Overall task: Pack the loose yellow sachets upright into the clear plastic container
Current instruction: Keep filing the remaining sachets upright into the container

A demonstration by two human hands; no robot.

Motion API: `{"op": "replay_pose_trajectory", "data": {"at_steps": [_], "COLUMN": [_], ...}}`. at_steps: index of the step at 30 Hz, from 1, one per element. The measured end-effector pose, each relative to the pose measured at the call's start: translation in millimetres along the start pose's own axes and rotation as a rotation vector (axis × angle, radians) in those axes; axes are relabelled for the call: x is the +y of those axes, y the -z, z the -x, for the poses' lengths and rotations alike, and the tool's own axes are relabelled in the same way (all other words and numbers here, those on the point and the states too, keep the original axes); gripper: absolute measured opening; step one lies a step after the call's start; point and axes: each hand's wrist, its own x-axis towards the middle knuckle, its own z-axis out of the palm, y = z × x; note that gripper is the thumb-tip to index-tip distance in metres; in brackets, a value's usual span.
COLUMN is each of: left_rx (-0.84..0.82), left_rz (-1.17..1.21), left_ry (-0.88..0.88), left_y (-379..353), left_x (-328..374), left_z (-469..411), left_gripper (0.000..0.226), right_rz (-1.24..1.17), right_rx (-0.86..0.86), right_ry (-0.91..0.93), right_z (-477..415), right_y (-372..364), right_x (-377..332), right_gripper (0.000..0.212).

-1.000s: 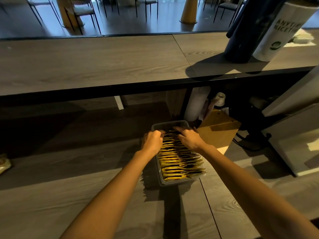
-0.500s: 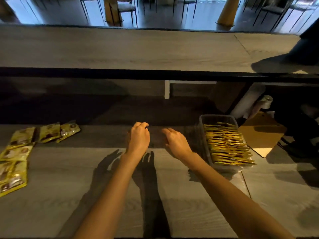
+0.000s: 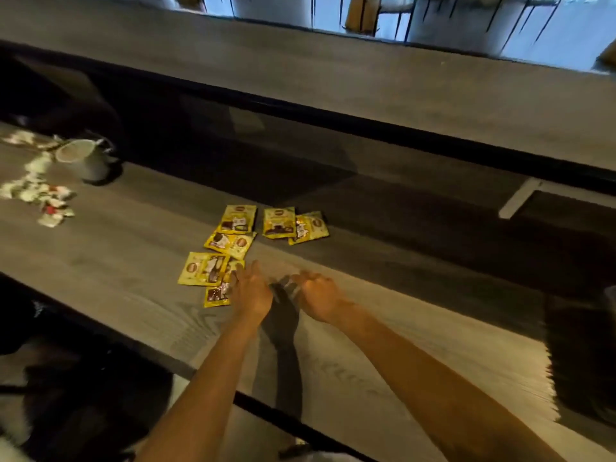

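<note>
Several loose yellow sachets lie flat on the grey wooden counter, spread from the centre towards the back. My left hand reaches over the nearest sachets, fingers extended, right at their edge; whether it touches them is unclear. My right hand hovers just to the right of it over bare counter, fingers loosely curled and holding nothing. The clear plastic container is out of view.
A grey mug stands at the far left of the counter, with small white and red wrappers scattered beside it. A raised bar top runs along the back. The counter's front edge is dark.
My view swung left, away from the container packed with sachets. Both hands left the container and travelled left across the counter to the loose sachets.
</note>
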Motion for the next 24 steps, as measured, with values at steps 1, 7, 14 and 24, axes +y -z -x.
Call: {"op": "replay_pose_trajectory", "data": {"at_steps": [1, 7, 14, 24], "left_rx": [-0.017, -0.095, -0.093, -0.017], "left_rz": [0.004, -0.002, -0.012, 0.064], "left_ry": [0.032, 0.126, 0.12, -0.139], "left_y": [3, 8, 1, -24], "left_x": [-15, -82, -97, -60], "left_z": [-10, -52, -56, -33], "left_gripper": [0.056, 0.065, 0.062, 0.041], "right_rz": [0.044, 0.219, 0.342, 0.348], "right_rx": [-0.028, -0.232, -0.286, -0.095], "right_ry": [0.025, 0.195, 0.294, 0.049], "right_z": [-12, -63, -74, -17], "right_y": [-4, -23, -29, -11], "right_x": [-11, -62, -76, 0], "right_gripper": [0.051, 0.071, 0.067, 0.036]}}
